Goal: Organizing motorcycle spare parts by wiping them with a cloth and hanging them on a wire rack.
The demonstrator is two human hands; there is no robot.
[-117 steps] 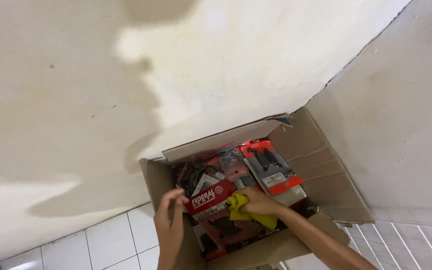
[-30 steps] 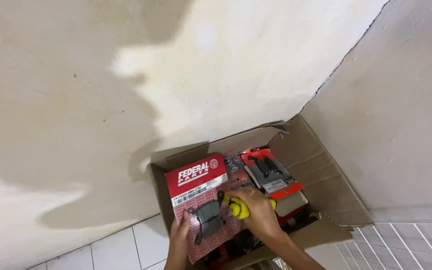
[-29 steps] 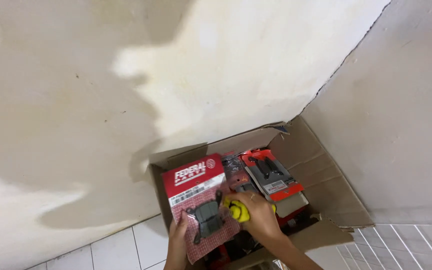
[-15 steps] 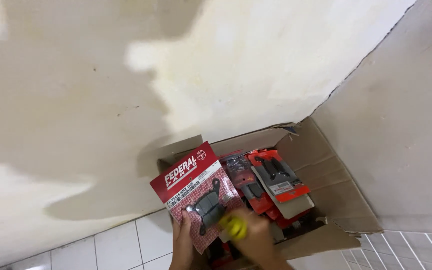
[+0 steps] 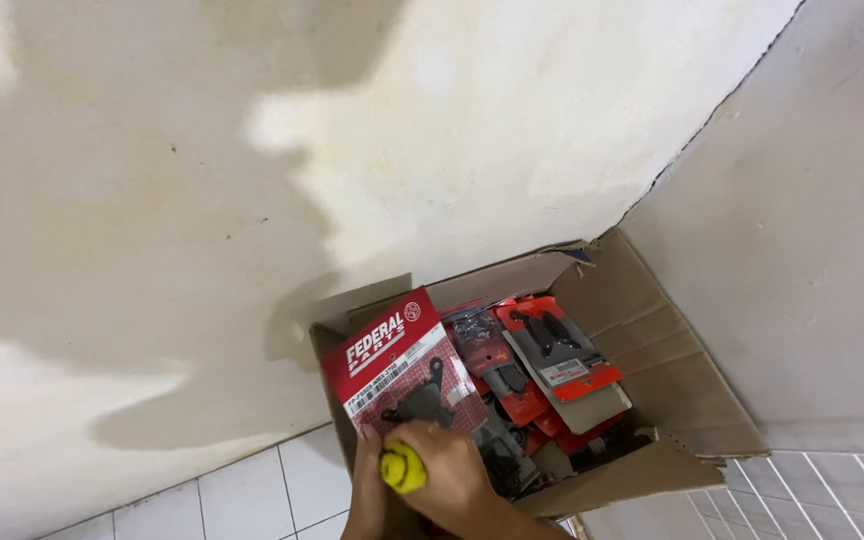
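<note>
Holding red blister pack (image 5: 400, 365) over cardboard box (image 5: 652, 340), both hands' grip closed, right hand (image 5: 447, 480), left hand (image 5: 365, 495)

Bottom edge cut off both hands (image 5: 422, 490); right hand hid the red blister pack's (image 5: 402, 370) lower end.

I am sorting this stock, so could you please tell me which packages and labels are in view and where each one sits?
Red flat card packet with white band and dark parts: lifted by both hands at the brown cardboard box, left side.
Red-edged blister packet with grey backing: box middle, tilted.
White rectangular label: on that packet.
More red packets: between them.
</note>
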